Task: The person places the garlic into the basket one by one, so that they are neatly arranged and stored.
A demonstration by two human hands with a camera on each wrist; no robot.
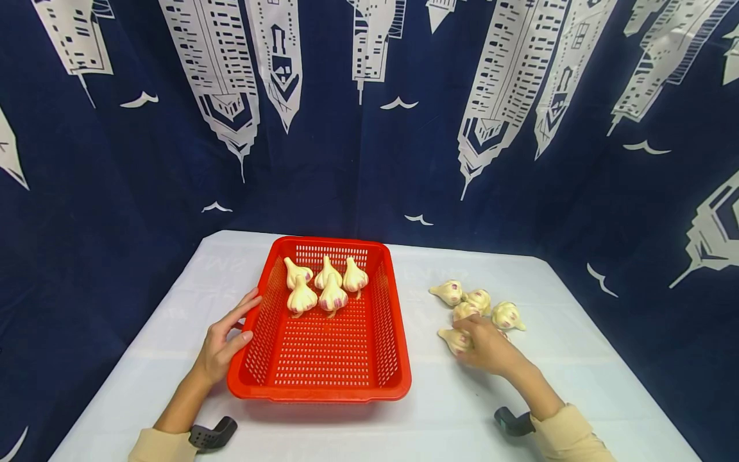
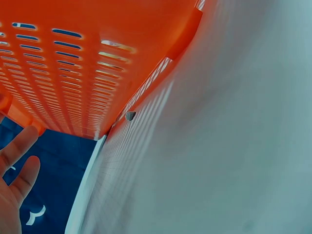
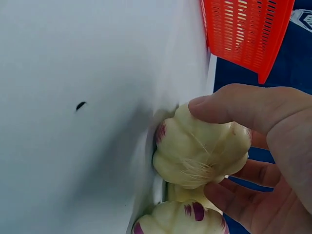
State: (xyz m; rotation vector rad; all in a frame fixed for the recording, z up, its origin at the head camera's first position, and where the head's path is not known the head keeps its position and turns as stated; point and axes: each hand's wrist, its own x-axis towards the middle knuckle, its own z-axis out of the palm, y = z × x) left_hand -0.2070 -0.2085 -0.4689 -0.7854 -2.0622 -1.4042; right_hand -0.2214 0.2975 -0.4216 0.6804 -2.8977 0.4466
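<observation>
A red plastic basket with slotted walls sits on the table, and several garlic bulbs lie toward its far end. My left hand rests against the basket's left rim, fingers extended and thumb apart. In the left wrist view only some left fingers show beside the slotted wall. To the right of the basket, my right hand is among a loose group of garlic bulbs. The right wrist view shows its thumb and fingers pinching one garlic bulb, root end toward the camera. Another bulb lies close beside it.
A white cloth covers the table, and a dark blue curtain with white building prints hangs behind it. Black wrist straps are on both wrists. A stretch of white cloth separates the basket from the loose bulbs.
</observation>
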